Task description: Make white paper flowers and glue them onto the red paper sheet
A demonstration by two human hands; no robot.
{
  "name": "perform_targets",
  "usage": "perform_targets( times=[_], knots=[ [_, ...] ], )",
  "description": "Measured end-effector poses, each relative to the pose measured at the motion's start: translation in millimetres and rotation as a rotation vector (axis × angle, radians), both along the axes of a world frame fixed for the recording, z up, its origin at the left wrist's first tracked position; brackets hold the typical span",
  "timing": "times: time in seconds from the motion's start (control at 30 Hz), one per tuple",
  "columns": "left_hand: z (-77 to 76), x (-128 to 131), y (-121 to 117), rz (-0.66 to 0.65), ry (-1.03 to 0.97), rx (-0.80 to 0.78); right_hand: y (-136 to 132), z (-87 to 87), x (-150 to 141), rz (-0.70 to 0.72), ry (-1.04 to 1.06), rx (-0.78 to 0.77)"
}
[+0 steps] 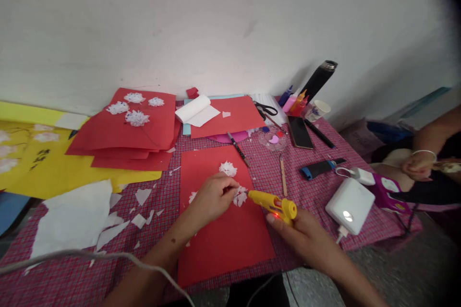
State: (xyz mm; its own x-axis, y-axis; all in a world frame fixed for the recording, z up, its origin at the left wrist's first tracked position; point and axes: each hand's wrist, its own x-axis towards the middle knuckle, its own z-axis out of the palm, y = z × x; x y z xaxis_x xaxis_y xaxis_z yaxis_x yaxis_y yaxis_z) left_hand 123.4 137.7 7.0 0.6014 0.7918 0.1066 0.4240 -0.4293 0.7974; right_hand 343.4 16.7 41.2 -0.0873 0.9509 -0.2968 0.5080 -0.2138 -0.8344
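Observation:
My right hand [306, 235] is wrapped round a yellow hot glue gun [275, 203] with a small red light lit on it. The gun's nozzle points left, at the edge of a white paper flower [240, 196] on a red sheet of paper [226, 244]. Fingertips of my left hand [212, 196] are pinched at the flower's left side, partly covering it. Just above sits a second white crumpled paper flower [228, 169]. Another white paper flower [192, 196] shows at the left, partly hidden behind my left hand.
Torn white paper [74, 216] and scraps lie left on the checked tablecloth [288, 259]. Behind are red sheets with flowers [158, 129], a marker [238, 148], scissors [266, 108], a paint palette [272, 139], a phone [300, 132], and a cutter [320, 169]. Another person's hand [418, 165] rests at right.

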Motion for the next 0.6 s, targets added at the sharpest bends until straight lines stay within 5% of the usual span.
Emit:
perform_targets(
  times=[0.6],
  knots=[
    [1.1,3.1,0.0,-0.022,-0.030,-0.020,-6.2,-9.0,-5.6,-0.041,0.134,-0.025]
  ],
)
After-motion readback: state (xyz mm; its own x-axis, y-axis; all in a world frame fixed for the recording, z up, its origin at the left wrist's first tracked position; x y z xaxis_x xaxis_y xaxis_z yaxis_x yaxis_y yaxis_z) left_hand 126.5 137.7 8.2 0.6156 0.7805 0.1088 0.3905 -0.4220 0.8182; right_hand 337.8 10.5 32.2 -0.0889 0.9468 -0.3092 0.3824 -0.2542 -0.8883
